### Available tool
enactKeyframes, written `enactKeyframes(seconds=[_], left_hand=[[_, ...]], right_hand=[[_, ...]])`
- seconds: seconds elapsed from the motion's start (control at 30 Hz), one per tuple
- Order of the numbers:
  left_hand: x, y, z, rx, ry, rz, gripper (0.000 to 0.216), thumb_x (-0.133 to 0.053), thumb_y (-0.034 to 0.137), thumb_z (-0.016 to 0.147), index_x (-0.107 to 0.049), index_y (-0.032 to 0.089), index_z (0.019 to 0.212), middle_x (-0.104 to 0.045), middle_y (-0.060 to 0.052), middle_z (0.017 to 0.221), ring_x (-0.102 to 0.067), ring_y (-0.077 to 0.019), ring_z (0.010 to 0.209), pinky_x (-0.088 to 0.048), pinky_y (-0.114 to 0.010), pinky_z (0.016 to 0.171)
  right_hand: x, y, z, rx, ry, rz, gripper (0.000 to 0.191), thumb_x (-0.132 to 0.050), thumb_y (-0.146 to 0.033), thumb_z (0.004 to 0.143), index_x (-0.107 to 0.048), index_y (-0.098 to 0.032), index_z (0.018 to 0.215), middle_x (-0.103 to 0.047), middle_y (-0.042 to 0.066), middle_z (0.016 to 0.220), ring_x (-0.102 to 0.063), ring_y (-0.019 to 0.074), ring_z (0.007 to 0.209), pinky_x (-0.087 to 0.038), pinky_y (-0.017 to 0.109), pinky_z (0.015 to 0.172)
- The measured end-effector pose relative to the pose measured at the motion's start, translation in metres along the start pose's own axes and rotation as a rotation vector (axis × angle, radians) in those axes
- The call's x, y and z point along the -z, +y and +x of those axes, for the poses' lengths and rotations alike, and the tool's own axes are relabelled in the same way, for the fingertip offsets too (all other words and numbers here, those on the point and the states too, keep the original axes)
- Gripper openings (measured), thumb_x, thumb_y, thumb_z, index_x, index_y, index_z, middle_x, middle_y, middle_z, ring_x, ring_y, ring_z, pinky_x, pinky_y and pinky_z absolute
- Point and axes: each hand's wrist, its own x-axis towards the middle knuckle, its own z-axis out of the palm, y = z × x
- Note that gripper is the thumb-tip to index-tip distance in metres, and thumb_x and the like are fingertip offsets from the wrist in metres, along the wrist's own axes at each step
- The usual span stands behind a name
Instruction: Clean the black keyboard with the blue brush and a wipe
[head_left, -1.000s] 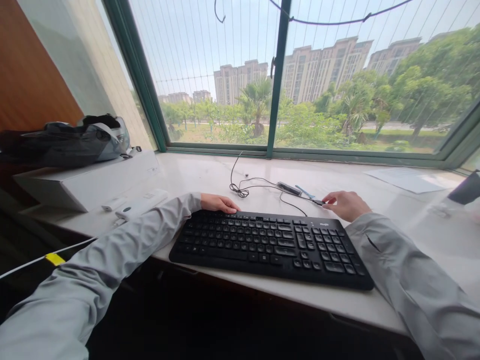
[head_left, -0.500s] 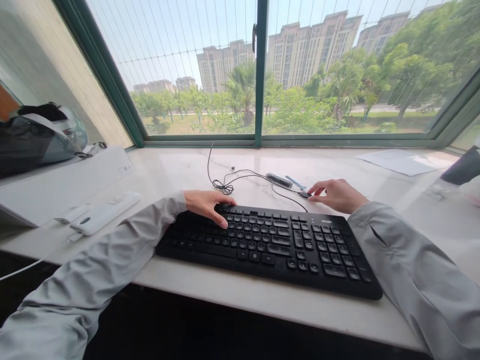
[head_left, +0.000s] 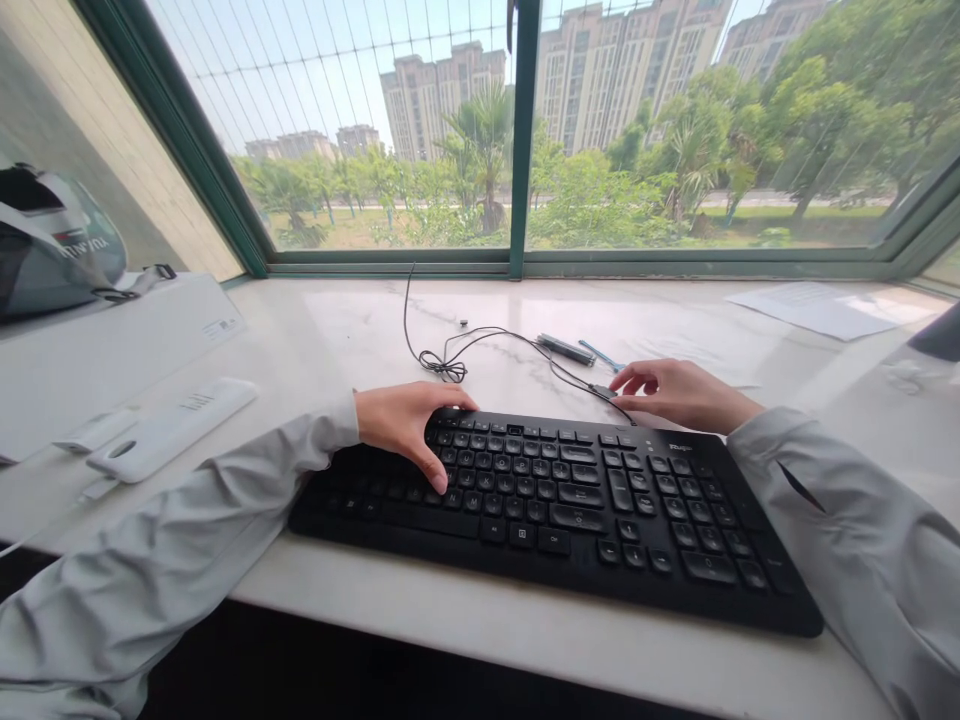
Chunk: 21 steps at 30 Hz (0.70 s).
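Observation:
A black keyboard [head_left: 570, 500] lies on a white marble windowsill [head_left: 352, 330]. My left hand [head_left: 405, 425] grips the keyboard's upper left edge, fingers over the back rim and thumb on the keys. My right hand [head_left: 675, 392] rests just behind the keyboard's right end, its fingertips pinched on the small plug [head_left: 602, 391] of the black cable [head_left: 465, 350] that runs in loops across the sill.
A white remote-like device [head_left: 169, 430] and a white box [head_left: 90, 350] with a bag [head_left: 52, 245] on top sit at the left. A dark pen-like object [head_left: 564, 349] and a blue item [head_left: 600, 354] lie behind the keyboard. Paper sheets [head_left: 825, 305] lie at the far right.
My left hand slid from the keyboard's back corner onto its keys, thumb pressing down. The right hand stayed at the cable plug. The view dropped and came nearer to the sill.

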Motion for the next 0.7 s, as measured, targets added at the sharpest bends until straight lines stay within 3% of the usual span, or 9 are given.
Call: enactKeyframes(seconds=[0.2, 0.4, 0.7], left_hand=[[-0.001, -0.005, -0.001, 0.024, 0.002, 0.011, 0.087, -0.089, 0.052, 0.043, -0.062, 0.023, 0.121, -0.063, -0.005, 0.119, -0.055, -0.0283, 0.110, -0.039, -0.032, 0.095], [-0.002, -0.006, -0.002, 0.057, 0.026, 0.010, 0.088, -0.089, 0.051, 0.041, -0.062, 0.025, 0.121, -0.064, -0.004, 0.118, -0.057, -0.0287, 0.109, -0.041, -0.032, 0.093], [-0.003, -0.008, -0.002, 0.043, 0.027, 0.034, 0.089, -0.089, 0.054, 0.040, -0.061, 0.025, 0.119, -0.063, -0.005, 0.118, -0.056, -0.0287, 0.109, -0.041, -0.033, 0.092]], right_hand=[[-0.005, -0.017, -0.004, -0.003, 0.087, -0.093, 0.026, -0.061, -0.041, 0.079, -0.072, -0.025, 0.097, -0.073, 0.000, 0.083, -0.065, 0.0194, 0.078, -0.046, 0.029, 0.071], [-0.007, -0.007, -0.004, -0.095, 0.233, -0.225, 0.023, -0.060, -0.034, 0.080, -0.074, -0.023, 0.094, -0.074, 0.002, 0.083, -0.066, 0.0215, 0.079, -0.046, 0.032, 0.073], [-0.005, -0.015, -0.006, 0.024, 0.152, -0.127, 0.023, -0.060, -0.039, 0.082, -0.074, -0.025, 0.093, -0.073, 0.000, 0.083, -0.065, 0.0191, 0.077, -0.045, 0.030, 0.071]])
